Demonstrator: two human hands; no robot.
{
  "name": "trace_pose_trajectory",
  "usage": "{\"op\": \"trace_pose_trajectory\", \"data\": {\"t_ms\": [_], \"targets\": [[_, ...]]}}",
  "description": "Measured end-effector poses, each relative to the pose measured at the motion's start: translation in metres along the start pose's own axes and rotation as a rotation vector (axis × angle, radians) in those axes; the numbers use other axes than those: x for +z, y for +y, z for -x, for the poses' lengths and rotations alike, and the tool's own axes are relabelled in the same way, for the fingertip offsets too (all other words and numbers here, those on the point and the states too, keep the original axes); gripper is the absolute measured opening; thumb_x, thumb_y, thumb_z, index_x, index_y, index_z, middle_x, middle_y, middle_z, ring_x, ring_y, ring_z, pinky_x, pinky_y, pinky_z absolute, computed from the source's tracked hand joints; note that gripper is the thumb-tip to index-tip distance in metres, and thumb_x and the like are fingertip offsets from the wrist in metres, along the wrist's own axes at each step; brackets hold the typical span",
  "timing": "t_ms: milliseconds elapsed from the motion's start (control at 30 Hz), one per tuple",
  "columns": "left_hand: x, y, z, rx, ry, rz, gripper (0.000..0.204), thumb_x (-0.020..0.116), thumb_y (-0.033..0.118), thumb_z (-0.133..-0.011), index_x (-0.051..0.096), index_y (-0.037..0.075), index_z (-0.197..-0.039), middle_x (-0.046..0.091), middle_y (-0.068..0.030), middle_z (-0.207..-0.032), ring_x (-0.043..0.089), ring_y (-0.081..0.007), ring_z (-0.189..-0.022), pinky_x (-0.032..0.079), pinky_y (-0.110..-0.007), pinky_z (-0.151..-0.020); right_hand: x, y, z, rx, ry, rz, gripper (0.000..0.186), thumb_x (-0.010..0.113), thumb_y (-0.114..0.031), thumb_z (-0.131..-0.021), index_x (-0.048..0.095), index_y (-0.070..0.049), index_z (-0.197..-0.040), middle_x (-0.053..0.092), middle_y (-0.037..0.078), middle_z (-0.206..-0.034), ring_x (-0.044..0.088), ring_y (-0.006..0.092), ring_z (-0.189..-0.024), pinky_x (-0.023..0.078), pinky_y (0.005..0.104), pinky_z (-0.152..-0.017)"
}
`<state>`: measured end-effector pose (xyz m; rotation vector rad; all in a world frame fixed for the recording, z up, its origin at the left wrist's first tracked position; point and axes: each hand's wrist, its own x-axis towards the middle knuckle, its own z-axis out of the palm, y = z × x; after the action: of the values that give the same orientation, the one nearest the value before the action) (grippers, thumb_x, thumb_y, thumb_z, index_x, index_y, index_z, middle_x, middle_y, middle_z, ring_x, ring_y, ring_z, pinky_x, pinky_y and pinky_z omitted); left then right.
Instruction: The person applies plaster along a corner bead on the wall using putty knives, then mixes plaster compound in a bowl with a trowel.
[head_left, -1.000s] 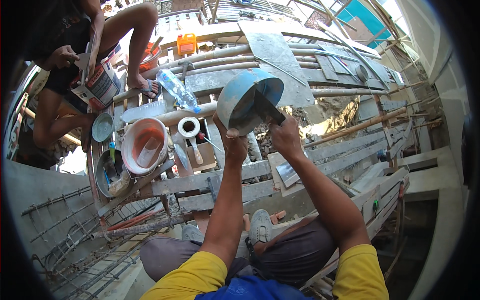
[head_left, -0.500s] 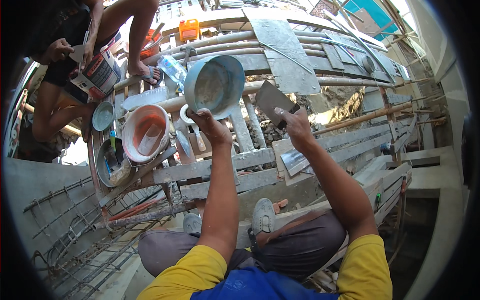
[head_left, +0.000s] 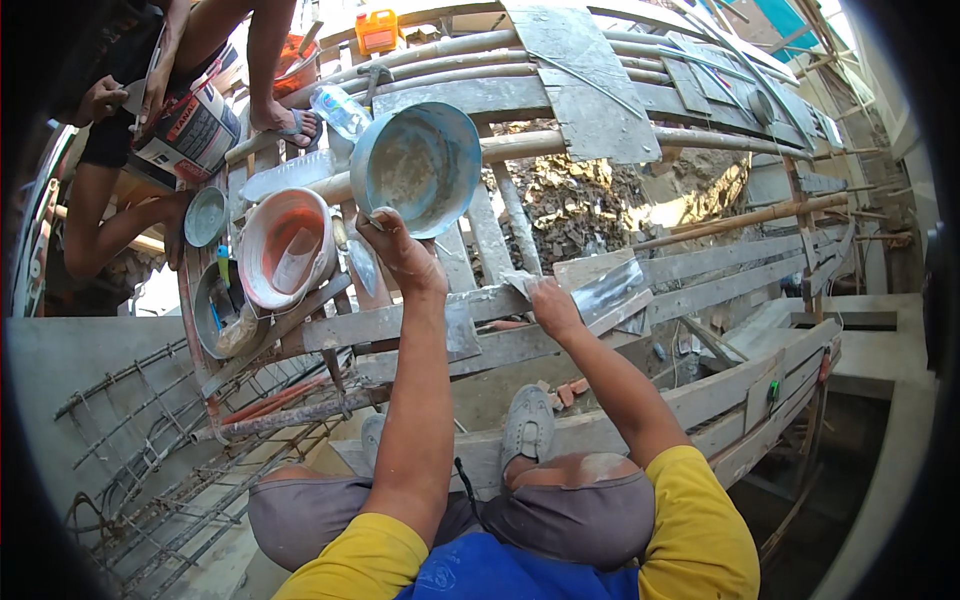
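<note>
My left hand [head_left: 398, 252] grips the lower rim of a round blue bowl [head_left: 418, 165] smeared with grey mortar, held tilted above the wooden scaffold planks. My right hand [head_left: 548, 305] is closed on the handle of a flat steel trowel [head_left: 610, 290], whose blade lies low against a plank [head_left: 700, 292] to the right. The bowl and the trowel are well apart. My knees and grey shoes show below.
An orange-smeared white bucket [head_left: 286, 248] and a grey pan [head_left: 222, 318] sit left of the bowl. Another person [head_left: 150, 120] crouches at the upper left with a printed bucket [head_left: 192, 130]. Rebar [head_left: 170, 440] juts from a concrete slab at the lower left. A gap over rubble [head_left: 600, 200] opens ahead.
My left hand has carried the bowl up and left. My right hand has lowered the trowel away from the bowl, down onto the plank at the right.
</note>
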<state>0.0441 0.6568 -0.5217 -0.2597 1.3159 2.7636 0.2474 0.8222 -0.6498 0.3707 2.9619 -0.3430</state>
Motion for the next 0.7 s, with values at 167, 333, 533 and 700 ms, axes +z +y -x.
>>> {"op": "trace_pose_trajectory", "data": {"t_ms": [167, 333, 533, 700], "targets": [[-0.002, -0.010, 0.000, 0.026, -0.073, -0.015, 0.071, 0.058, 0.062, -0.085, 0.029, 0.016, -0.131, 0.038, -0.0078, -0.130, 0.044, -0.0225, -0.120, 0.046, -0.042, -0.093, 0.019, 0.000, 0.035, -0.190, 0.045, 0.122, 0.033, 0.043, -0.003, -0.083, 0.058, 0.004, -0.111, 0.062, 0.023, -0.102, 0.059, 0.0361, -0.095, 0.046, 0.0421, -0.087], [0.003, 0.005, -0.001, -0.060, -0.088, 0.008, 0.078, 0.056, 0.068, -0.081, 0.027, 0.021, -0.136, 0.038, -0.0065, -0.133, 0.042, -0.0221, -0.123, 0.044, -0.042, -0.098, -0.104, -0.025, 0.035, 0.050, 0.108, -0.170, 0.027, 0.048, -0.003, -0.084, 0.061, 0.001, -0.107, 0.063, 0.022, -0.087, 0.058, 0.0379, -0.086, 0.045, 0.0451, -0.082], [0.026, -0.003, 0.009, -0.210, -0.414, 0.304, 0.096, 0.054, 0.075, -0.075, 0.024, 0.017, -0.145, 0.032, -0.0047, -0.144, 0.036, -0.0223, -0.131, 0.038, -0.044, -0.106, -0.268, -0.075, 0.010, 0.118, 0.456, -0.520, 0.018, 0.054, -0.004, -0.086, 0.062, 0.003, -0.101, 0.062, 0.022, -0.087, 0.059, 0.0388, -0.076, 0.046, 0.0416, -0.068], [0.046, -0.009, 0.016, -0.186, -0.503, 0.392, 0.105, 0.056, 0.078, -0.066, 0.019, 0.021, -0.146, 0.036, -0.0072, -0.142, 0.039, -0.0252, -0.131, 0.038, -0.046, -0.108, -0.312, -0.131, -0.020, -0.055, 0.510, -0.486, 0.019, 0.055, -0.004, -0.085, 0.062, 0.003, -0.101, 0.061, 0.019, -0.082, 0.057, 0.0300, -0.070, 0.045, 0.0362, -0.067]]}}
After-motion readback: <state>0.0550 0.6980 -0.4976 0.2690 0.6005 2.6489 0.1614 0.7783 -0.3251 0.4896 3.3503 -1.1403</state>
